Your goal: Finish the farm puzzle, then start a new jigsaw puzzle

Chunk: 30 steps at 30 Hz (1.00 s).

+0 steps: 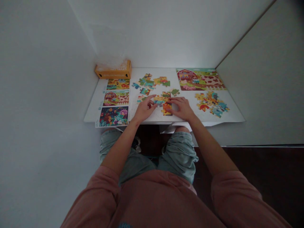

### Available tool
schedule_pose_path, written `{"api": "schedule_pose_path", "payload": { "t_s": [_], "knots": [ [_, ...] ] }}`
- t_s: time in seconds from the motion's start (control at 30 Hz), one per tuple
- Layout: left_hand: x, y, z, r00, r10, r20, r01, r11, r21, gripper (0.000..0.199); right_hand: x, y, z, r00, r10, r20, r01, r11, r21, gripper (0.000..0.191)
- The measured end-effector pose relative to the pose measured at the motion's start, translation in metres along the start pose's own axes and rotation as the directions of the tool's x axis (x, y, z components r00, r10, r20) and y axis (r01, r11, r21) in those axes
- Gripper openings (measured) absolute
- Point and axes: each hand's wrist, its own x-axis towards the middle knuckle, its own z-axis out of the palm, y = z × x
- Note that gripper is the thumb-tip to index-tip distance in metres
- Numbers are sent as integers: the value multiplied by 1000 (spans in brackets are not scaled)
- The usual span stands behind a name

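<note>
My left hand [144, 109] and my right hand [181, 108] rest on a white table [152, 118], facing each other across a small cluster of colourful jigsaw pieces [161, 103]. The left fingertips are spread at the cluster's left edge. The right fingers lie over its orange and yellow pieces [167, 109], hiding part of them. I cannot tell whether the right hand grips a piece. Scattered jigsaw pieces [145, 83] lie farther out, beyond both hands.
A farm-scene picture [199, 79] with a red barn lies at the far right, with a heap of pieces [211, 104] below it. Several picture cards [116, 98] line the left side, past an orange box [113, 70]. White walls flank the table. My knees show below its front edge.
</note>
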Motion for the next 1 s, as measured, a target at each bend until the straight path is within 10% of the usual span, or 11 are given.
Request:
{"api": "schedule_pose_path", "payload": {
  "t_s": [1.0],
  "knots": [
    [-1, -10, 4, 998, 35, -60, -9, 917, 398, 42, -1, 4, 3, 1000, 2, 24, -2, 1000, -22, 38]
  ]
}}
